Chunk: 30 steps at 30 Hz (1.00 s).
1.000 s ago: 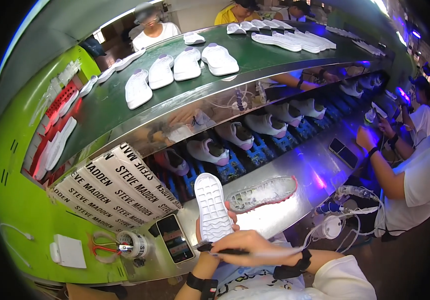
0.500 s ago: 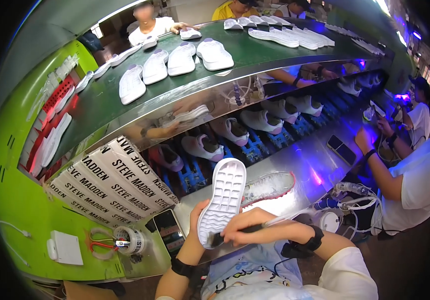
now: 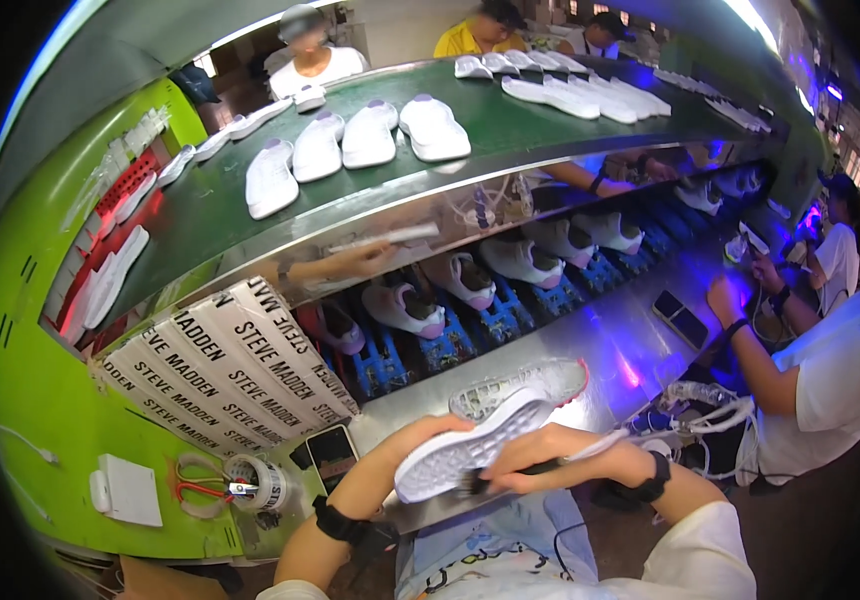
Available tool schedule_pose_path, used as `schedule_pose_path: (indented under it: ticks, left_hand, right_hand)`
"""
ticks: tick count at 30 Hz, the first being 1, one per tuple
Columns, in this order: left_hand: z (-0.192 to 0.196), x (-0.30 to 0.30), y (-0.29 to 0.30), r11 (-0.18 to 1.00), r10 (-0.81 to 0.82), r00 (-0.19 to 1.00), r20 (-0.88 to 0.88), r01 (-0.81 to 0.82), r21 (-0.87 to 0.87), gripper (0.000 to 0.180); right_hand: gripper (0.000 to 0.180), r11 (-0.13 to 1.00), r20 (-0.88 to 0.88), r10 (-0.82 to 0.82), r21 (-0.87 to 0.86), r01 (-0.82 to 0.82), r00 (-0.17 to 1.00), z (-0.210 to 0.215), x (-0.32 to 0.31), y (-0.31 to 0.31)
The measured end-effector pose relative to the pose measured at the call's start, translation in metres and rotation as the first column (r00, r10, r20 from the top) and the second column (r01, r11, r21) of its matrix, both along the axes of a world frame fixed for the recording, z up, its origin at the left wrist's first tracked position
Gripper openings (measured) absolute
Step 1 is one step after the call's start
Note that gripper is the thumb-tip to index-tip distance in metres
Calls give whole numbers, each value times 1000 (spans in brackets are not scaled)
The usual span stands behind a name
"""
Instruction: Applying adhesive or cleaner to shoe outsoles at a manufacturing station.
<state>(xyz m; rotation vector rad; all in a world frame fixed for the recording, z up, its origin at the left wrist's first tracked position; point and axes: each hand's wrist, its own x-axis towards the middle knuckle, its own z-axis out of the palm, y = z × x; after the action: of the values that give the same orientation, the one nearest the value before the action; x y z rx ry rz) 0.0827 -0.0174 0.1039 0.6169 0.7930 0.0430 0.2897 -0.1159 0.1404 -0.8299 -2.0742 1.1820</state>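
My left hand grips a white shoe sole by its far edge. The sole is tilted, with its cupped, ribbed inner side toward me. Fingers of my right hand are closed round a brush, whose dark bristles meet the sole's near edge. A pale tube runs from the brush back over my right hand. Just beyond the sole, a grey shoe-shaped piece with a red edge lies on the metal bench, partly hidden by the sole.
White soles lie on the green belt above. Pale shoes sit on blue holders in the lower channel. At left stand a printed carton, phone and tape roll. A co-worker sits at right.
The sole has tipped from upright to a slant, its far end swinging right and down. My left hand has moved to its far edge. The person across has drawn a hand off the belt.
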Motion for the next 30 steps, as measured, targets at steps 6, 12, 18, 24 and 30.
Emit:
schedule_pose_path:
  ticks: [6, 12, 18, 24, 30]
  left_hand:
    - [1, -42, 8, 943, 328, 851, 409, -323, -83, 43]
    - [126, -104, 88, 588, 625, 199, 755, -756, -287, 50]
    - [180, -116, 236, -71, 896, 439, -62, 279, 958, 52]
    - [187, -101, 167, 68, 721, 654, 229, -395, 916, 44]
    - [14, -89, 5, 718, 410, 759, 506, -611, 334, 63]
  right_hand:
    - [15, 972, -173, -235, -12, 237, 956, 43, -12, -6]
    - [10, 930, -630, -307, -38, 366, 713, 28, 12, -15]
    - [23, 899, -613, -434, -246, 362, 661, 31, -35, -10]
    - [25, 739, -642, -650, -407, 537, 407, 1, -1, -24]
    - [22, 826, -675, -540, -541, 160, 503, -5, -20, -40]
